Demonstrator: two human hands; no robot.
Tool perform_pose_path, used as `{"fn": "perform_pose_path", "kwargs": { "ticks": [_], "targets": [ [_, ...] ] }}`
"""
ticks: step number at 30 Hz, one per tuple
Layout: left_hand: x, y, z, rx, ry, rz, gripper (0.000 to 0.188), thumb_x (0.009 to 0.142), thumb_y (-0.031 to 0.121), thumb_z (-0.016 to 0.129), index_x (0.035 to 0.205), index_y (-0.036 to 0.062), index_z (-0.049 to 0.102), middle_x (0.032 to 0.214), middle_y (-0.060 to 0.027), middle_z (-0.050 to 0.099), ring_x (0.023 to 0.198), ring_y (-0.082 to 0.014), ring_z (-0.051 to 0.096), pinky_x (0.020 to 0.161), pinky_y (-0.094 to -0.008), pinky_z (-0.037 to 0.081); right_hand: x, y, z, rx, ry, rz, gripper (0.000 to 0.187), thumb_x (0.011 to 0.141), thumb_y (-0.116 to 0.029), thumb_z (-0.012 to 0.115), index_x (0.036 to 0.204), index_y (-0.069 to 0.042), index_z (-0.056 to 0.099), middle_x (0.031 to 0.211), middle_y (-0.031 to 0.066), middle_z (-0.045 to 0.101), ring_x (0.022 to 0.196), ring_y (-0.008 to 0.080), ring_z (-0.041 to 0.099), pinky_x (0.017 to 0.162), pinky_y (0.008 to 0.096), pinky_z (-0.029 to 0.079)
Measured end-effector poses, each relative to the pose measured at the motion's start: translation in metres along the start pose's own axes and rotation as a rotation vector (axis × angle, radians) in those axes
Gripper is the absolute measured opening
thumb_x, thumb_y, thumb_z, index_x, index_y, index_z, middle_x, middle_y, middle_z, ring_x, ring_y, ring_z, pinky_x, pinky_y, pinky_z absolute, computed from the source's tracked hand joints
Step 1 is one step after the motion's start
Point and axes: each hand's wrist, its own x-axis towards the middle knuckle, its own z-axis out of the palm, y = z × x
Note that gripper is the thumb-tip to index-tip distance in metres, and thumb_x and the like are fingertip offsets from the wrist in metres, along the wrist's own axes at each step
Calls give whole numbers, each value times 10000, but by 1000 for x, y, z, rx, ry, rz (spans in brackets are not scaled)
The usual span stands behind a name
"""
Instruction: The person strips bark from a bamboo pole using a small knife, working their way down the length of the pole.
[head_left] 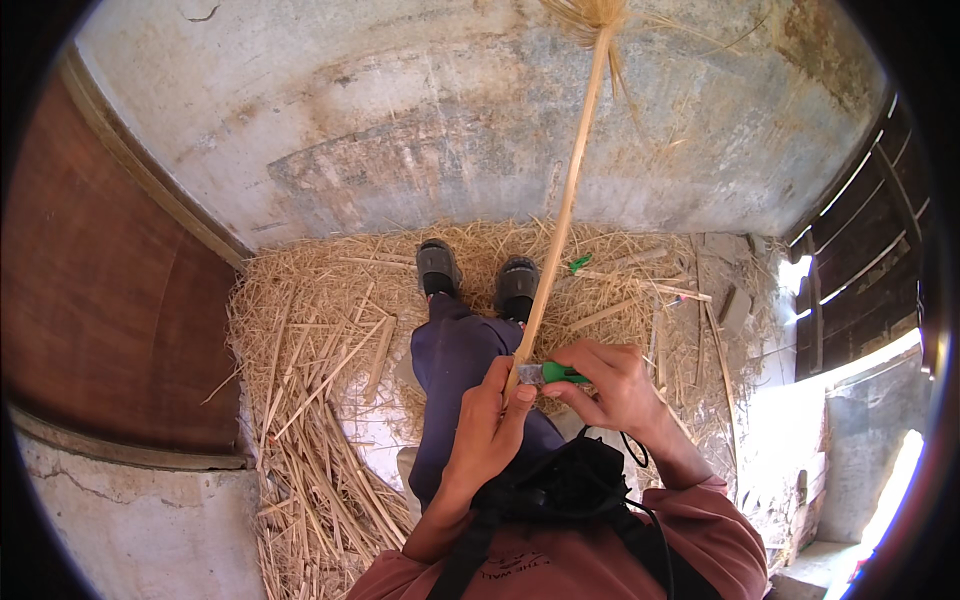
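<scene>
A long pale cane (566,205), seemingly bamboo, slants up and away from my lap, with a frayed, fibrous tuft (592,14) at its far end against the wall. My left hand (488,425) is closed round the cane's near end, thumb along its side. In my right hand (615,388) is a green-handled scraper (562,372), gripped between thumb and fingers. Its short, flat grey blade lies against the cane, right beside my left thumb. The blade's exact edge is too small to make out.
Straw (300,270) covers the ground around my sandals. A heap of split sticks (325,480) lies to my left. Ahead rises a stained wall (420,120). A brown door (110,270) stands left, dark slats (865,240) right. A small green object (579,264) lies beyond my feet.
</scene>
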Motion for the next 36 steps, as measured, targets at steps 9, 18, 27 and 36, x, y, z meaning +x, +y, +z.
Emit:
{"fn": "perform_pose_path", "kwargs": {
  "ticks": [9,18,27,36],
  "targets": [
    [-2,7,4,184,60,-6,304,1129,264,616,1210,-30,611,776,-166,642,645,-319,673,604,-384,491,2,0,3,-59,26,-22,324,887,-307,870,1095,-87,754,818,51,671,632,255,698,551,384,541],
    [-2,11,7,260,118,-8,296,1130,279,622,1103,-16,632,740,-174,635,606,-361,652,562,-391,480,6,-3,1,-82,45,-31,323,875,-311,879,1101,-103,778,787,32,666,607,235,685,524,371,523],
    [4,7,12,278,130,-6,306,1138,265,605,993,-4,596,665,-182,567,557,-390,618,509,-421,430,4,-2,6,-85,75,-14,323,892,-315,869,1114,-98,782,780,23,673,606,222,689,516,365,521],
    [6,5,12,314,151,-17,299,1135,262,609,1008,-8,623,645,-173,548,514,-353,588,499,-401,411,3,-9,6,-150,78,12,333,874,-259,879,1133,-72,784,801,50,684,620,244,704,525,365,531]
  ]
}}
